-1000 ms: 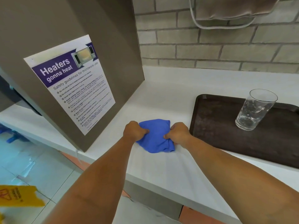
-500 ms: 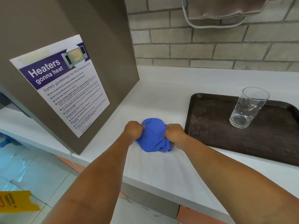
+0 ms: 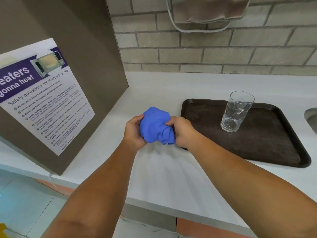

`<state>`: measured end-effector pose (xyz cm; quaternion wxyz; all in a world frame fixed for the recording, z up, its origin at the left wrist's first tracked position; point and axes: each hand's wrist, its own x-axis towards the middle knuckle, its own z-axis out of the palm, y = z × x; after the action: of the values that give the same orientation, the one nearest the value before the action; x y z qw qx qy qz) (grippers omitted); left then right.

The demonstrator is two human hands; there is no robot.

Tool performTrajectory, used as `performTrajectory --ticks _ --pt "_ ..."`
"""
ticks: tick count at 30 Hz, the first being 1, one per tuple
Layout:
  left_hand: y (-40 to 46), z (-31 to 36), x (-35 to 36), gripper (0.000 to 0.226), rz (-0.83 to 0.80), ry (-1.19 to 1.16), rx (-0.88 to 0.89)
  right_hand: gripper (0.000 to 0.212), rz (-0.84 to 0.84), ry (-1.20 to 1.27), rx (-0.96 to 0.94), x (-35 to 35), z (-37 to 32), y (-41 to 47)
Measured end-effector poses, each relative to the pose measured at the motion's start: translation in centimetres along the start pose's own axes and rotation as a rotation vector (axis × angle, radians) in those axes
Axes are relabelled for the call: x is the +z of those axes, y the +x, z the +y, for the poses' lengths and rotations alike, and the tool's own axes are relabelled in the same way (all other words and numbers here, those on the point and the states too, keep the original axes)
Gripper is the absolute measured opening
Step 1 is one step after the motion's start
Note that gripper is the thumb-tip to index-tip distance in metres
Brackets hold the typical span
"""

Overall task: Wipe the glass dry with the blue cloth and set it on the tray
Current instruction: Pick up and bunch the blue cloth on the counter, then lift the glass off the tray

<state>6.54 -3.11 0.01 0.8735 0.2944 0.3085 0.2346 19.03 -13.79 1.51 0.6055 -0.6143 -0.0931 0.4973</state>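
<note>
A bunched blue cloth (image 3: 157, 126) is held a little above the white counter between both hands. My left hand (image 3: 134, 130) grips its left side and my right hand (image 3: 181, 131) grips its right side. The clear glass (image 3: 235, 111) stands upright on the dark brown tray (image 3: 267, 148), to the right of my hands and apart from them. The tray's near left corner lies just behind my right hand.
A brown cabinet side with a microwave safety poster (image 3: 42, 98) stands at the left on the white counter (image 3: 164, 177). A brick wall (image 3: 205, 55) runs behind. A sink edge (image 3: 311, 117) shows at the far right. A grey towel (image 3: 209, 9) hangs above.
Both hands have gathered the cloth from lying flat on the counter into a ball and lifted it slightly. The glass has stayed on the tray.
</note>
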Motion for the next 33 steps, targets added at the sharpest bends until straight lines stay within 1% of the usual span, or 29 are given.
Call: performTrajectory --ticks 4,6,8,10,12,14,16,18,19,20,21,23,24,25,27,29,31,33 --pt "1.3 -1.8 3.8 0.055 -0.146 -0.143 -0.093 0.036 0.054 0.143 -0.036 -2.7 -1.6 -0.9" --pt "1.8 -2.9 5.9 0.057 -0.206 -0.197 -0.12 0.041 0.094 0.171 -0.046 -4.2 -2.3 -1.4" --pt "2.3 -4.0 7.8 0.053 -0.241 -0.242 -0.148 0.034 0.123 0.184 -0.07 -5.6 -2.8 -2.0" --pt "2.6 -5.2 9.3 0.052 -0.258 -0.25 -0.174 0.021 0.149 0.144 -0.1 -6.9 -3.2 -2.4" --pt "2.7 -6.2 10.4 0.052 -0.276 -0.237 -0.191 0.014 0.195 0.051 -0.159 -8.4 -3.0 -2.6" --pt "3.2 -7.0 10.7 0.053 -0.272 -0.249 -0.215 0.009 0.309 -0.041 -0.254 -10.2 -2.2 -3.0" --pt "3.8 -7.5 10.8 0.052 -0.265 -0.265 -0.22 0.006 0.472 -0.111 -0.334 -12.7 -1.1 -3.7" --pt "4.1 -7.9 11.2 0.049 -0.241 -0.225 -0.204 0.012 0.643 -0.129 -0.38 -15.6 0.0 -4.1" --pt "4.2 -8.0 11.5 0.049 -0.243 -0.195 -0.198 0.02 0.725 -0.151 -0.39 -17.0 0.4 -4.0" --pt "4.3 -8.0 11.8 0.049 -0.25 -0.161 -0.192 0.033 0.784 -0.185 -0.39 -18.2 0.6 -3.7" --pt "4.4 -8.1 12.2 0.049 -0.248 -0.13 -0.186 0.05 0.799 -0.206 -0.39 -19.3 0.6 -3.2" --pt "4.7 -8.3 12.8 0.047 -0.219 -0.076 -0.17 0.084 0.723 -0.193 -0.402 -20.9 0.3 -2.2" --pt "4.9 -8.4 13.0 0.047 -0.202 -0.058 -0.165 0.093 0.659 -0.18 -0.418 -21.4 -0.1 -1.8" --pt "5.2 -8.5 13.2 0.046 -0.191 -0.051 -0.163 0.099 0.593 -0.177 -0.438 -21.9 -0.5 -1.3" --pt "5.4 -8.6 13.5 0.047 -0.155 -0.035 -0.164 0.103 0.464 -0.192 -0.47 -22.5 -1.3 -0.4" --pt "5.8 -8.7 13.7 0.048 -0.122 -0.004 -0.161 0.098 0.353 -0.229 -0.48 -22.9 -2.0 0.5" --pt "6.1 -8.9 13.6 0.048 -0.093 0.024 -0.156 0.077 0.29 -0.271 -0.483 -23.1 -2.6 1.2" --pt "6.4 -9.1 13.3 0.049 -0.068 0.045 -0.151 0.063 0.252 -0.271 -0.492 -23.1 -3.0 1.5"
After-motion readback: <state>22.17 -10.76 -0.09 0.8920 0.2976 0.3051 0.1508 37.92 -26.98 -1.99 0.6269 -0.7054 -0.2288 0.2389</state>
